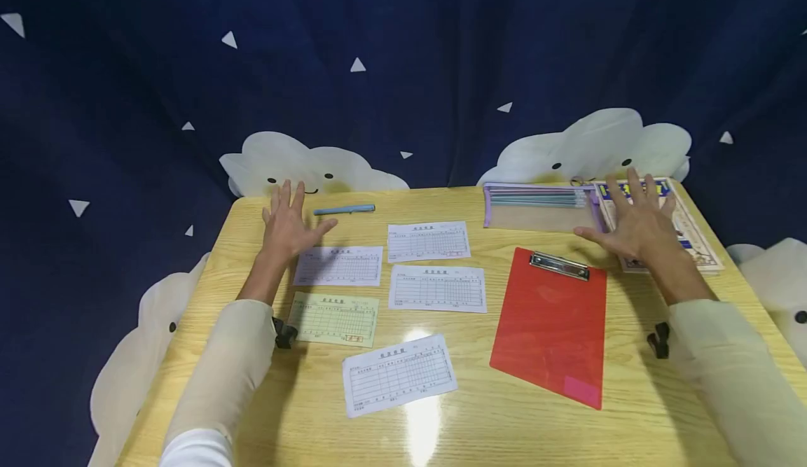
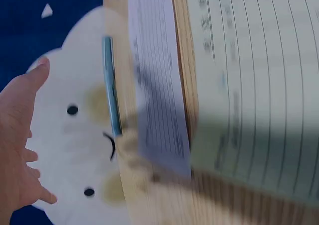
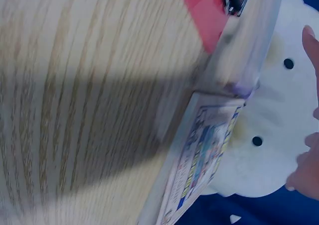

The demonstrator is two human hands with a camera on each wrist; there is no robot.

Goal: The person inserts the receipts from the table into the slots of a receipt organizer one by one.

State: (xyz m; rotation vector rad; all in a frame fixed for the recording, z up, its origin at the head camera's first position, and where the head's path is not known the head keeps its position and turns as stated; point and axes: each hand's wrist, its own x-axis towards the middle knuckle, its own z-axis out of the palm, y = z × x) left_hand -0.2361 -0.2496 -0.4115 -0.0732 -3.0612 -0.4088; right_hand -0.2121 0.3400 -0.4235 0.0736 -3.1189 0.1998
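Note:
My left hand (image 1: 286, 225) is held with fingers spread over the table's back left, close to a blue pen (image 1: 344, 210) and a white printed form (image 1: 338, 267). Nothing is in its grasp; the left wrist view shows the same spread fingers beside the pen (image 2: 110, 85). Over at the back right, my right hand (image 1: 639, 225) also has its fingers spread and holds nothing. It overlaps a printed booklet (image 1: 696, 243) in the head view, near a purple-edged mesh pencil pouch (image 1: 536, 218) with several pencils inside. A red clipboard (image 1: 548, 327) with a metal clip lies left of that hand.
More white forms (image 1: 429, 241) (image 1: 438, 288) (image 1: 400, 376) lie across the middle, and a pale green form (image 1: 334, 320) is at the left. Behind the wooden table (image 1: 466, 425) hangs a dark blue curtain (image 1: 441, 47) with white clouds.

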